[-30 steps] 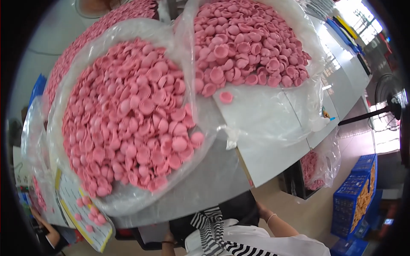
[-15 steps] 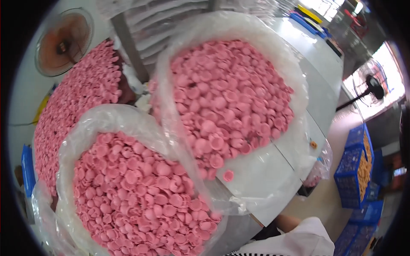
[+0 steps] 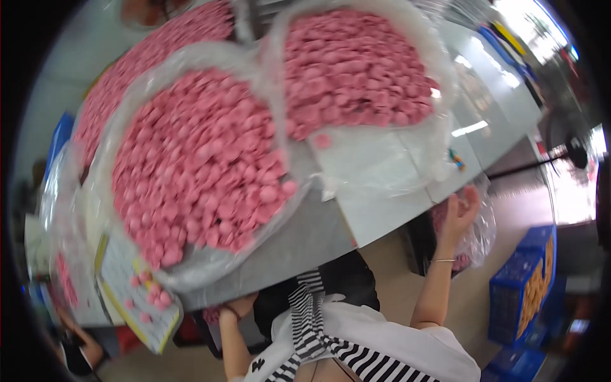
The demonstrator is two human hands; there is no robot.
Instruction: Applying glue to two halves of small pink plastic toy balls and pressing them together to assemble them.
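Observation:
Pink dome-shaped cups fill a clear plastic bag (image 3: 210, 274), opened out on the table in front of me; the pink cups (image 3: 197, 153) are small and hollow. A second spread bag (image 3: 375, 156) holds more of them farther right. My right hand (image 3: 463, 209) is raised beyond the table's right edge, its fingers apart and nothing seen in them. Beside it are a dark bin (image 3: 420, 245) and a clear bag with pink pieces (image 3: 480, 235). My left hand (image 3: 240, 307) is low at the table's near edge, close to some pink pieces below; its fingers are mostly hidden.
A third pink heap (image 3: 159, 48) lies at the far left. Loose cups rest on a yellow-edged paper sheet (image 3: 137, 299) near left. Another person's arm (image 3: 83, 344) shows at lower left. Blue crates (image 3: 519, 286) stand on the floor at right, near a fan (image 3: 576, 153).
The view has tilted down and shifted, so the bags appear higher. Both my forearms and hands have come into view, along with the paper sheet and the other person's arm.

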